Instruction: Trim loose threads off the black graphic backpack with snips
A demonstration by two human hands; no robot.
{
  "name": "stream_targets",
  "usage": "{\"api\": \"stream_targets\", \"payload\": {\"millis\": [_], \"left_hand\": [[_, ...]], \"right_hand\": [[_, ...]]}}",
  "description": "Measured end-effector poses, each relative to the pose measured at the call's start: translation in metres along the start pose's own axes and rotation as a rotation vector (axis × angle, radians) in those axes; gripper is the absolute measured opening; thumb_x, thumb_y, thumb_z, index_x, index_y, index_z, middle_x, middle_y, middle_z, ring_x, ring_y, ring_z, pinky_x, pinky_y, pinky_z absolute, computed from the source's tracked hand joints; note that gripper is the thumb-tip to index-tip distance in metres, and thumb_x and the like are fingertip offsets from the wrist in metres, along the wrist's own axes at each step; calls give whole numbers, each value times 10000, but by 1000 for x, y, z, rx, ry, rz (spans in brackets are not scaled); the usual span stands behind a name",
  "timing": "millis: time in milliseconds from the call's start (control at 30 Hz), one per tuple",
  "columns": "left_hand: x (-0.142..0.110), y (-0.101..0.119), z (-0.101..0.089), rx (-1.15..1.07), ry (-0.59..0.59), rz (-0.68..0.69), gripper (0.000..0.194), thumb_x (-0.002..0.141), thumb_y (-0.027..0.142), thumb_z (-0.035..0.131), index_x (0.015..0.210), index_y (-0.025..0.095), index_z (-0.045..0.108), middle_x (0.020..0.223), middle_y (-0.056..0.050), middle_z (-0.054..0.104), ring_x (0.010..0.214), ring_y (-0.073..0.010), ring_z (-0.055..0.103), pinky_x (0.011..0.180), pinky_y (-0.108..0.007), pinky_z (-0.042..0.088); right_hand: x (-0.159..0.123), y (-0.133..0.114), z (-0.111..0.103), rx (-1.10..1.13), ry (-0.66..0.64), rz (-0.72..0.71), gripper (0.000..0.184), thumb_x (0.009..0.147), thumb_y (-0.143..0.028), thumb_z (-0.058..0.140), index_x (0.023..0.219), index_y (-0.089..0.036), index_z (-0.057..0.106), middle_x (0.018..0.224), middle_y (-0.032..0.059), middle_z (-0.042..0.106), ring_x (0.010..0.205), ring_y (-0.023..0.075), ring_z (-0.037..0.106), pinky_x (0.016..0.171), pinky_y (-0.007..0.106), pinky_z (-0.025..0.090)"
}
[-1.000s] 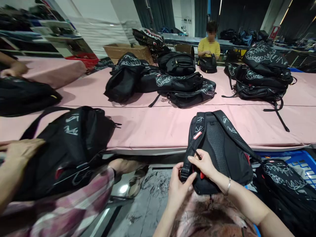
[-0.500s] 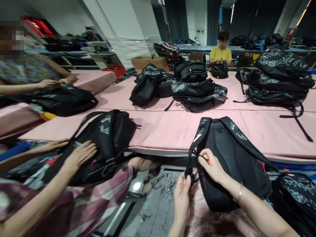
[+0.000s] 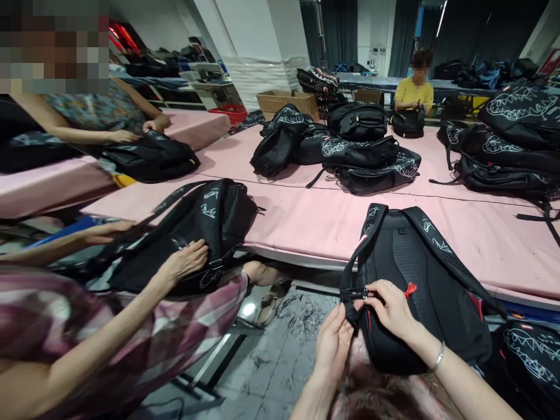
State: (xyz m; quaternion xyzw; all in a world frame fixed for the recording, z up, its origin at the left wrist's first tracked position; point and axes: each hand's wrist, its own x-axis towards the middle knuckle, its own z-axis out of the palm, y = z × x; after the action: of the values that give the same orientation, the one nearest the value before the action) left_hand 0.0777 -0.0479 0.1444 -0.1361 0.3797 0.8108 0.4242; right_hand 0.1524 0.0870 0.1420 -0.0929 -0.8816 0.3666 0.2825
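A black backpack [image 3: 420, 291] with white scribble print on its straps lies back-up on my lap, its top resting on the edge of the pink table [image 3: 315, 221]. My left hand [image 3: 335, 344] pinches the lower end of its left shoulder strap [image 3: 363, 245]. My right hand [image 3: 391, 306] is closed on a small tool with a red handle [image 3: 410, 289], its tip at the strap's buckle. A bracelet sits on my right wrist.
A co-worker's hands [image 3: 186, 259] in a plaid sleeve press another black backpack [image 3: 192, 227] at my left. A second person handles a bag [image 3: 151, 157] at far left. Piles of backpacks [image 3: 350, 146] lie mid-table and at right [image 3: 503, 146]. A person in yellow sits behind.
My view has swung left. My right hand moved down the strap to the buckle, and the red handle now sticks out above my fingers. The co-worker's hand slid right across their backpack.
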Motion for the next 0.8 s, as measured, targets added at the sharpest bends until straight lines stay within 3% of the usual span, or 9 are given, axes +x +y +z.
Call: {"api": "stream_targets", "payload": {"millis": [267, 567, 800], "left_hand": [[5, 1, -1, 9, -15, -24, 177, 841, 89, 504, 911, 53, 663, 882, -162, 682, 893, -233, 644, 807, -306, 527], [1, 0, -1, 48, -31, 0, 144, 777, 121, 605, 899, 63, 654, 906, -154, 682, 897, -233, 642, 770, -263, 527], [0, 0, -1, 72, -49, 3, 177, 772, 151, 625, 931, 73, 640, 919, -153, 681, 892, -233, 643, 859, -306, 491]], "right_hand": [[0, 8, 2, -22, 47, -98, 111, 905, -215, 452, 877, -185, 555, 792, 52, 612, 739, 183, 550, 687, 333, 449], [11, 2, -1, -79, -70, -163, 136, 905, -243, 454, 888, -170, 567, 834, 75, 619, 787, 190, 557, 723, 335, 460], [9, -1, -2, -12, -22, -77, 145, 897, -238, 444, 857, -174, 568, 793, 62, 615, 749, 180, 547, 723, 332, 437]]}}
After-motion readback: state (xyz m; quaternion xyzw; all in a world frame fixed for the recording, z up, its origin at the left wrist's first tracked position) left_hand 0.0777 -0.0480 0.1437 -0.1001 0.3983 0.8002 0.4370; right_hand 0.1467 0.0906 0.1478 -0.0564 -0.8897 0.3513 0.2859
